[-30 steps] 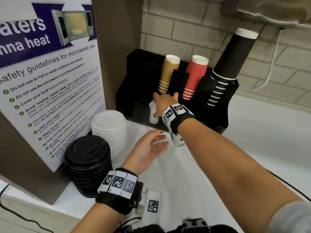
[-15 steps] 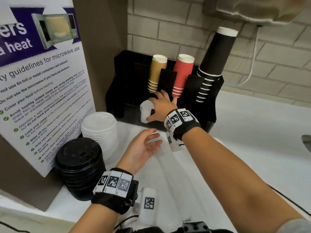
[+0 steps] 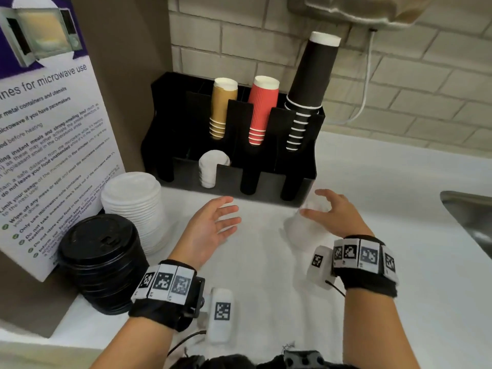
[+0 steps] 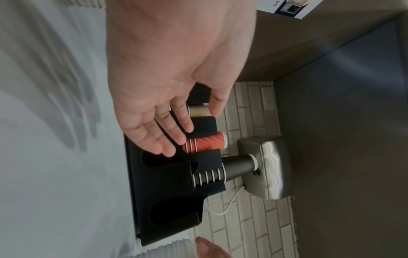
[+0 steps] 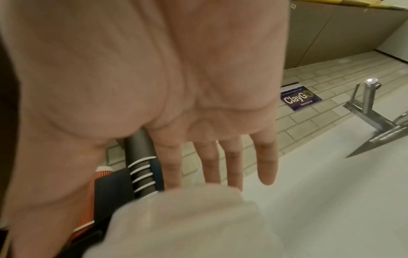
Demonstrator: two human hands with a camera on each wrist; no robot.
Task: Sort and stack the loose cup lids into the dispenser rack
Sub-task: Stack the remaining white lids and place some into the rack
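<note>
Small white lids (image 3: 210, 169) stand on edge, stacked in the rack (image 3: 269, 182) front row, second slot from the left; the front slots to their right look dark. Rack is black, on the white desk (image 3: 399, 262) against a pale brick wall (image 3: 399, 89). Its back row holds tan cups (image 3: 222, 107), red cups (image 3: 262, 110) and tall black cups (image 3: 308, 83), all upside down.

Left of the rack, on the desk: a stack of bigger white lids (image 3: 133, 206), and nearer, touching it, a stack of black lids (image 3: 101, 262). Both stand beside a microwave poster (image 3: 48, 145) on a brown panel.

Right hand (image 3: 338, 217) hovers just in front of the rack's right end, fingers spread and loosely bent over a blurred white thing (image 3: 300, 225) on the desk; can't tell if it touches or what it is. Left hand (image 3: 210, 227) is held wide, palm turned inward, fingers straight, holding nothing, above the desk in front of the rack.

A steel dryer (image 4: 264, 167) with a white cord (image 3: 364, 83) hangs on the wall above the rack. Sink (image 3: 468, 211) edge at far right; tap (image 5: 371, 104) in right wrist view.
</note>
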